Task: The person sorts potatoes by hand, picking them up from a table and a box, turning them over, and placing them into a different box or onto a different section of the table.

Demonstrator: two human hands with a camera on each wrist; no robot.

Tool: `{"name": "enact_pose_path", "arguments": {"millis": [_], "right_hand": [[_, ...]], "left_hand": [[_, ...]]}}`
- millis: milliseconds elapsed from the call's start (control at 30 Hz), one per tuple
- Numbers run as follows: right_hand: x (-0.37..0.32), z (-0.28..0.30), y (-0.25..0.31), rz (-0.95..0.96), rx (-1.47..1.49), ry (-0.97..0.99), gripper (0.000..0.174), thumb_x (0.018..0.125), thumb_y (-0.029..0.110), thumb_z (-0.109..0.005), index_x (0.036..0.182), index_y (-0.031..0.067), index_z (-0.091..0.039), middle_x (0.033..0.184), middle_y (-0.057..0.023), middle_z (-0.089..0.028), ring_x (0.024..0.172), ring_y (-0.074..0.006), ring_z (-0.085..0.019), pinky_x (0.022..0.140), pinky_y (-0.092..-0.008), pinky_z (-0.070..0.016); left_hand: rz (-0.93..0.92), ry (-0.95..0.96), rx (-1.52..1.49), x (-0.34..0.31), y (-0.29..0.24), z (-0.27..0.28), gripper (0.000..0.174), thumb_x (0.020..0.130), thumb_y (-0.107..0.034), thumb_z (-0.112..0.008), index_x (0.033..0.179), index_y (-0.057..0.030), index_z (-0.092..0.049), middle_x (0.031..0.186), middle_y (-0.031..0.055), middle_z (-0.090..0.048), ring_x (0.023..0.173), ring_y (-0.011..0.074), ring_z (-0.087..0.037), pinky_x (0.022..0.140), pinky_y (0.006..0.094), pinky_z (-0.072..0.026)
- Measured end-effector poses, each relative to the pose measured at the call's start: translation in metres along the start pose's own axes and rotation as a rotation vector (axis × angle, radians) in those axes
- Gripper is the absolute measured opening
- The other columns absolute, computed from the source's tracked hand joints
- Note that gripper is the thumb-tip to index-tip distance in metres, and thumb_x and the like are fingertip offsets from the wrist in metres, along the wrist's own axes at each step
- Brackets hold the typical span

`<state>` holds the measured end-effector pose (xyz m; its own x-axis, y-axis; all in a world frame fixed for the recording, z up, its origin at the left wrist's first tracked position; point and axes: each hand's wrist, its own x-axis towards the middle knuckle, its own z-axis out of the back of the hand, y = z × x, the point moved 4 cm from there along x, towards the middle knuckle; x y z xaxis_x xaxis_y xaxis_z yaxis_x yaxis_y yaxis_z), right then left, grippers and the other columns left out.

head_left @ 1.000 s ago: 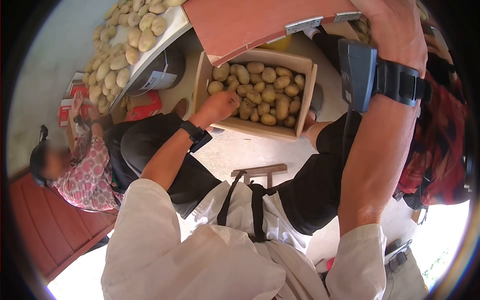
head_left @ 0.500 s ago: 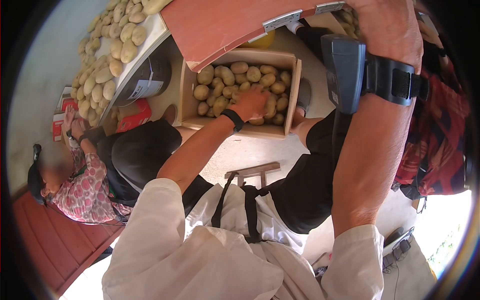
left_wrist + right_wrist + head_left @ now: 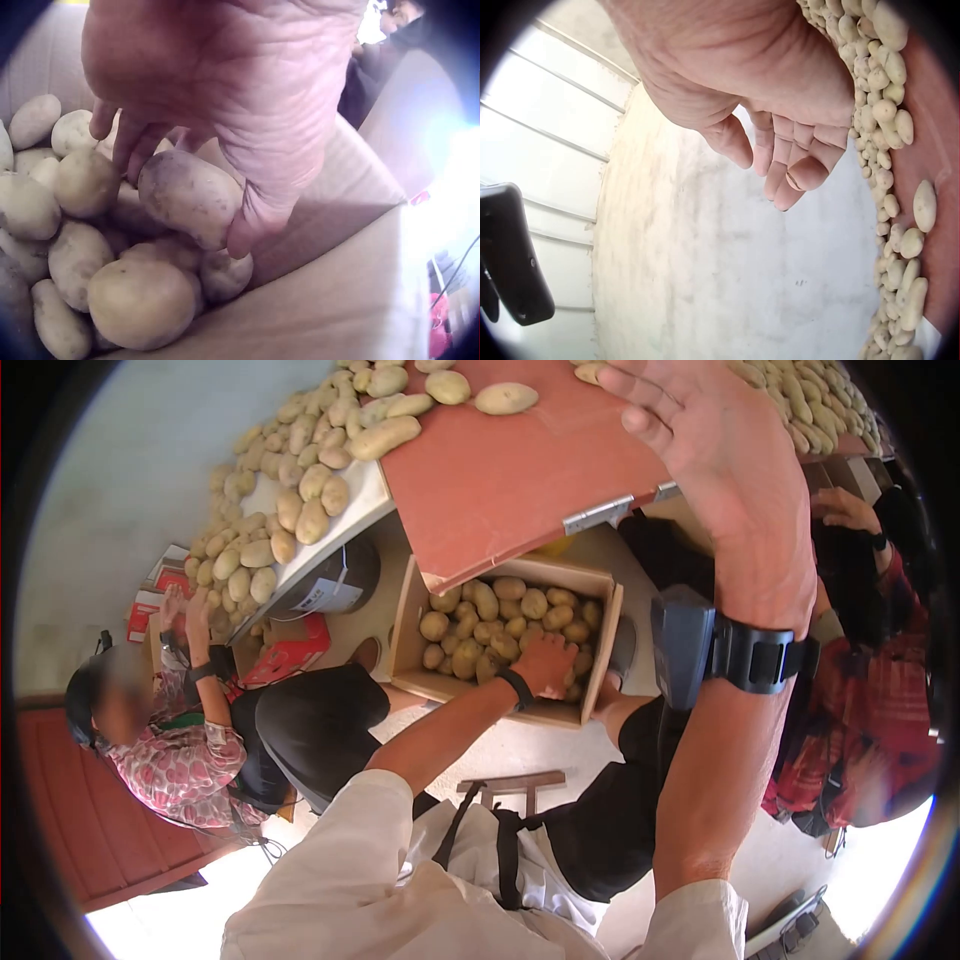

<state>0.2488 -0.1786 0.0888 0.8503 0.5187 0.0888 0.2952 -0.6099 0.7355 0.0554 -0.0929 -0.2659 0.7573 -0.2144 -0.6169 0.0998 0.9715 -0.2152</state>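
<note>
My left hand [image 3: 545, 665] is down in a cardboard box [image 3: 400, 650] of potatoes. In the left wrist view, the thumb [image 3: 241, 231] and fingers of that hand grip a potato [image 3: 187, 196] from both sides, and several other potatoes [image 3: 142, 304] lie around and below it. Over the red tabletop [image 3: 500, 480], my right hand [image 3: 710, 460] is raised with its fingers loosely spread. The right wrist view shows the same hand [image 3: 772, 112] with nothing in it, fingers a little bent, beside potatoes spread on the table.
A heap of potatoes [image 3: 300, 460] covers the table's left side, and another heap [image 3: 810, 400] lies at the far right. A dark bucket [image 3: 335, 580] stands under the table edge. One person [image 3: 180, 760] sits to the left, another [image 3: 860, 700] to the right.
My left hand has moved right from the box's left side, down among the potatoes, and now grips one. The view has tilted up, showing more of the tabletop and my right hand.
</note>
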Motion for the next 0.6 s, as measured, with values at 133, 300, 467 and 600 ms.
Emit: {"name": "enact_pose_path", "arguments": {"millis": [133,300,467,600], "right_hand": [[0.016,0.029,-0.011,-0.047,-0.148,-0.169,0.040,0.102,0.020,-0.055,0.133,-0.0051,-0.055,0.115,-0.0142,-0.067,0.100,-0.0218,-0.065,0.078,-0.0289,-0.0503],[0.017,0.034,-0.015,-0.038,-0.130,0.002,0.048,0.105,0.021,-0.049,0.144,-0.0066,-0.049,0.127,-0.0169,-0.065,0.113,-0.0239,-0.064,0.086,-0.0293,-0.0518],[0.012,0.028,-0.011,-0.040,-0.136,-0.033,0.048,0.103,0.021,-0.053,0.143,-0.0056,-0.050,0.123,-0.0157,-0.066,0.111,-0.0229,-0.064,0.085,-0.0295,-0.0519],[0.012,0.030,-0.013,-0.045,-0.111,-0.015,0.048,0.102,0.021,-0.054,0.142,-0.0052,-0.050,0.122,-0.0157,-0.067,0.111,-0.0230,-0.064,0.085,-0.0296,-0.0516]], "left_hand": [[-0.022,-0.122,-0.059,-0.023,-0.010,0.021,0.080,0.062,-0.032,-0.084,0.132,-0.0030,-0.056,0.121,0.0226,-0.060,0.119,0.0409,-0.057,0.101,0.0471,-0.0452],[-0.134,-0.340,-0.264,-0.075,-0.026,0.071,0.082,0.067,-0.032,-0.083,0.136,-0.0032,-0.048,0.115,0.0207,-0.055,0.111,0.0398,-0.054,0.096,0.0487,-0.0434],[0.039,-0.392,-0.482,-0.128,-0.032,0.154,0.084,0.072,-0.029,-0.086,0.141,-0.0099,-0.043,0.126,0.0202,-0.052,0.113,0.0431,-0.058,0.092,0.0496,-0.0509],[0.096,-0.545,-0.561,-0.142,0.006,0.201,0.083,0.074,-0.031,-0.084,0.142,-0.0094,-0.043,0.125,0.0232,-0.056,0.112,0.0431,-0.061,0.093,0.0483,-0.0526]]}}
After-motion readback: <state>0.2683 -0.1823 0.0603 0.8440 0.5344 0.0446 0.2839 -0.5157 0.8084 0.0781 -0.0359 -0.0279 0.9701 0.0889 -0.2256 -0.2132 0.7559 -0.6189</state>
